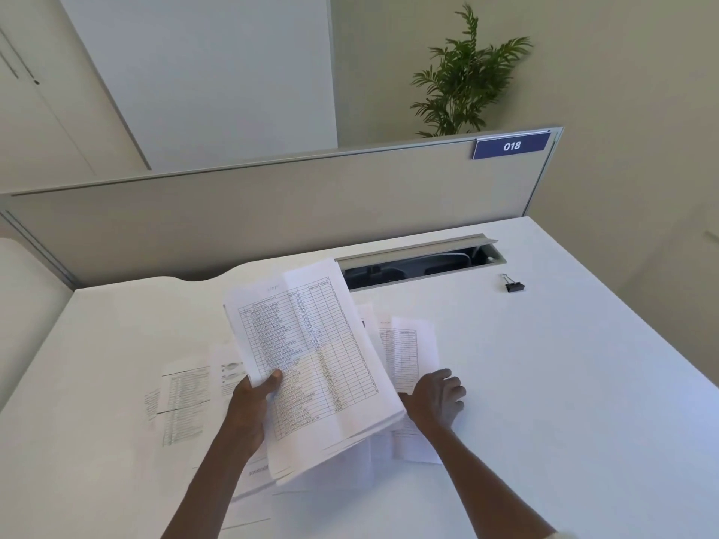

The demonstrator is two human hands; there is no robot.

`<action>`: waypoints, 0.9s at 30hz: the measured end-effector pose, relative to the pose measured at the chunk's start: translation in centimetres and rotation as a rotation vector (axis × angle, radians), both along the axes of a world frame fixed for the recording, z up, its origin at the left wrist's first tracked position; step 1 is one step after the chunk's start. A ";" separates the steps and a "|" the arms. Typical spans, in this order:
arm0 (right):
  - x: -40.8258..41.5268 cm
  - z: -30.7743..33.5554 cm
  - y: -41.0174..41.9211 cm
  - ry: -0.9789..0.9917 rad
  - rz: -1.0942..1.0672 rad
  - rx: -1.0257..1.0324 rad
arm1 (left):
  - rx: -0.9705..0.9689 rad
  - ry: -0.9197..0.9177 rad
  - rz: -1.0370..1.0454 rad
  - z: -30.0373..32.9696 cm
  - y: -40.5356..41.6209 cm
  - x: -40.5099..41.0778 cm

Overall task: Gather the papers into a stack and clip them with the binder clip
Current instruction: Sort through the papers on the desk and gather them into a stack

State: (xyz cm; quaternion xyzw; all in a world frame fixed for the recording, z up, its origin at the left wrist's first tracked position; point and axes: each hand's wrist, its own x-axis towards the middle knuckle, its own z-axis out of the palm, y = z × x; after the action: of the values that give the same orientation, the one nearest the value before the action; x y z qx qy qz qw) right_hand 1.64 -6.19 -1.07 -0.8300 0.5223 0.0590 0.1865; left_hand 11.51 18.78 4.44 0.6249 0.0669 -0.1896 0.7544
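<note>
- head view: the left hand [255, 398] is gripping a stack of papers [311, 355] at its left edge, thumb lying on the printed table of the top sheet, and is holding the stack raised and tilted above the white desk [544, 383].
- the right hand [437, 398] is resting palm down on a loose sheet [412, 355] just right of the stack, fingers curled slightly over it; whether it is pinching the sheet or only pressing on it, i cannot tell.
- more loose printed sheets [183, 398] are lying flat on the desk to the left of the left hand, and others are showing from under the raised stack.
- the black binder clip [513, 285] is sitting on the desk well apart from the papers, toward the far right, near the open cable tray [420, 262].
- behind the desk a grey partition [272, 212] is carrying a blue label [511, 145] reading 018, with a green plant [467, 79] rising behind it.
</note>
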 end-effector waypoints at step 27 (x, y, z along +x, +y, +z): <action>-1.8 11.8 -4.4 -0.477 0.081 -0.127 | 0.098 0.030 0.031 -1.8 1.4 0.3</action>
State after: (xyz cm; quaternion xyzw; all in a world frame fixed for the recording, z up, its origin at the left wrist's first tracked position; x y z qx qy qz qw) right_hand -0.13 -10.56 10.74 -0.8509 0.4322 -0.1642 0.2495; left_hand 11.78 20.16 2.64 0.6571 0.0969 -0.1838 0.7246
